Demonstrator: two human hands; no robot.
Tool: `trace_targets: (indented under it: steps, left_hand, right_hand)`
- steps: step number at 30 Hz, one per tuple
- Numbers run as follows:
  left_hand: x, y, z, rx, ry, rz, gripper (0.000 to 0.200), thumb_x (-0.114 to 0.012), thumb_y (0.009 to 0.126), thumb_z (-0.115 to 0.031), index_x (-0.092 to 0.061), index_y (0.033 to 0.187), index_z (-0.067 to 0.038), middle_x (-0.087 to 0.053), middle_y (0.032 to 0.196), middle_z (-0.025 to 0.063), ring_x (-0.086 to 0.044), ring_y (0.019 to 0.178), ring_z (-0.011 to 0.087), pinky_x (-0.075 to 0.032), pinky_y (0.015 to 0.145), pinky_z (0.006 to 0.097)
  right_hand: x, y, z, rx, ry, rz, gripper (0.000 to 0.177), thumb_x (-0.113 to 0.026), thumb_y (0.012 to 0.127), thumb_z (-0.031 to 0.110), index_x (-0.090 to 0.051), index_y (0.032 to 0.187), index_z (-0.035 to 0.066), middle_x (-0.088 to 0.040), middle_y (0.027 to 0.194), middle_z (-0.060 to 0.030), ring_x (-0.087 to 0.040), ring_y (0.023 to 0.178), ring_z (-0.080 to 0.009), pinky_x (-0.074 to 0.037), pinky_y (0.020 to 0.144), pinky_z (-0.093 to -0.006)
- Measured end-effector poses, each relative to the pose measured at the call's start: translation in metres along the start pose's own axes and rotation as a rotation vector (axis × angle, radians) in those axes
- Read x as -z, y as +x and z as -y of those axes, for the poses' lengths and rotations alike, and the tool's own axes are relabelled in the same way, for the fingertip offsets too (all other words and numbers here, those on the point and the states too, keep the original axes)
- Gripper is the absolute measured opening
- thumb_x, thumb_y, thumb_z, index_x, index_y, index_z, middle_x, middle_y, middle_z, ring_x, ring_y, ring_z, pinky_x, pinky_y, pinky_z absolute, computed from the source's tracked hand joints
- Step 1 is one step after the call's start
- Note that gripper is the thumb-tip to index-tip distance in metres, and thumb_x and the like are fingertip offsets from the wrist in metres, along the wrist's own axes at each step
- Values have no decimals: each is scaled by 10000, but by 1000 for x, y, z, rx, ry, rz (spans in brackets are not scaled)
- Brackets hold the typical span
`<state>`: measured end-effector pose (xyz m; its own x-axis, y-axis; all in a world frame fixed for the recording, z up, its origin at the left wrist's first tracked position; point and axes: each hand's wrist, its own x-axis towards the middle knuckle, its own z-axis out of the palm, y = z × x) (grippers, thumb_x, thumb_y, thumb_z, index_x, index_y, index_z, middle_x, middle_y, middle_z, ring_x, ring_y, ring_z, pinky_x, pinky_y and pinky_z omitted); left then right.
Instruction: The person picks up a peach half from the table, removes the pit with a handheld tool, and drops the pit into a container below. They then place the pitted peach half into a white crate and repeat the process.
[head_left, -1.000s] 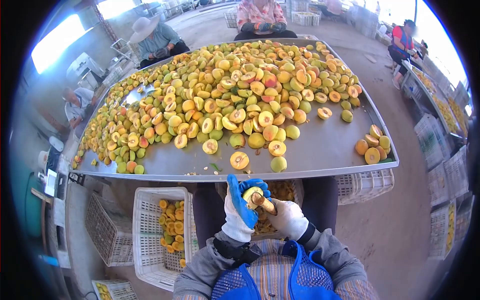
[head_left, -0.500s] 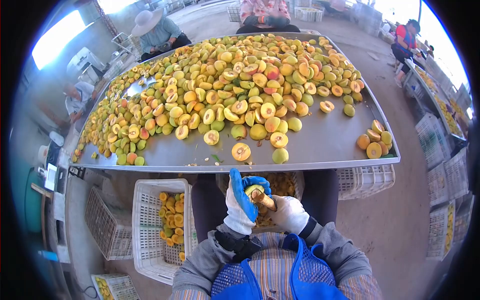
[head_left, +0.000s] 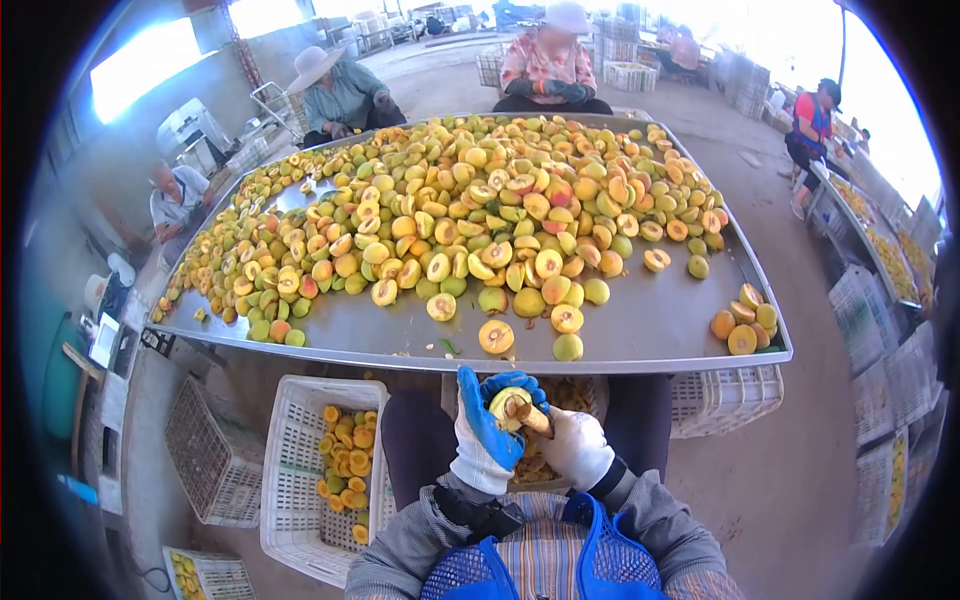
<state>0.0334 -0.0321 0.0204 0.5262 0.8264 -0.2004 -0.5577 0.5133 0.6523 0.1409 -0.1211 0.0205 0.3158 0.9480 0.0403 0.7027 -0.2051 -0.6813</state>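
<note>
My left hand (head_left: 490,428), in a white glove with blue-coated palm, cups a halved yellow peach (head_left: 509,402) with its cut face up. My right hand (head_left: 577,447), in a white glove, is closed around a short wooden-handled pitting tool (head_left: 538,421). The tool's working end meets the peach's cut face at the pit; its exact shape is hidden. Both hands are over a crate (head_left: 598,400) of peach scraps between my knees, just before the metal table (head_left: 640,345). A large heap of halved peaches (head_left: 420,220) covers the table.
A white crate (head_left: 285,470) with pitted halves stands at my left, beside a grey crate (head_left: 215,455). Another white crate (head_left: 725,400) is under the table's right side. A small peach group (head_left: 743,340) lies at the right corner. Co-workers (head_left: 350,95) sit around the table.
My view has tilted up slightly, so the table and hands appear lower. The peach's cut face now shows more towards me, with the tool still against it.
</note>
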Motion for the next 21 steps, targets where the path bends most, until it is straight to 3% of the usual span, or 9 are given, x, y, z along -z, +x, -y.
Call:
trace_targets:
  steps: [8, 13, 16, 18, 20, 21]
  left_hand:
    - [-6, 14, 24, -97, 54, -9, 699, -336, 972, -622, -628, 961, 12, -658, 906, 175, -650, 826, 311, -552, 797, 467]
    - [-7, 15, 30, -125, 177, 11, 688, -343, 981, -601, -618, 944, 28, -654, 827, 178, -646, 792, 303, -553, 752, 433]
    - [-20, 12, 29, 28, 116, -51, 691, -337, 988, -592, -616, 922, 37, -656, 795, 183, -647, 738, 305, -554, 712, 416]
    - [-28, 17, 31, -40, 454, -34, 712, -310, 994, -593, -618, 870, 37, -659, 788, 185, -643, 679, 308, -554, 679, 406]
    - [-34, 23, 29, -9, 474, -53, 703, -313, 1002, -575, -614, 817, 33, -656, 756, 184, -645, 656, 300, -552, 664, 392]
    - [-37, 24, 27, 28, 386, 53, 688, -326, 1006, -558, -615, 806, 34, -655, 739, 179, -649, 661, 290, -551, 667, 379]
  right_hand:
    - [-9, 12, -24, -132, 56, 47, 177, -599, 845, 189, -618, 964, 59, -667, 797, -195, -653, 798, -388, -516, 719, -475]
    - [-7, 7, -42, -85, 141, 94, 183, -593, 863, 213, -645, 969, 74, -672, 804, -192, -655, 804, -385, -520, 723, -464]
    - [1, 0, -48, -185, 282, 264, 180, -596, 874, 227, -675, 959, 90, -680, 806, -189, -668, 808, -360, -529, 725, -437]
    - [19, 1, -50, -141, 185, 265, 188, -608, 883, 235, -690, 942, 77, -684, 819, -198, -678, 820, -336, -531, 722, -408]
    - [23, 3, -55, -142, 202, 285, 185, -640, 863, 210, -689, 946, 53, -686, 805, -194, -688, 787, -311, -532, 696, -385]
    - [21, 1, -60, -139, 458, 387, 184, -654, 853, 202, -687, 941, 44, -686, 799, -191, -690, 771, -308, -533, 684, -379]
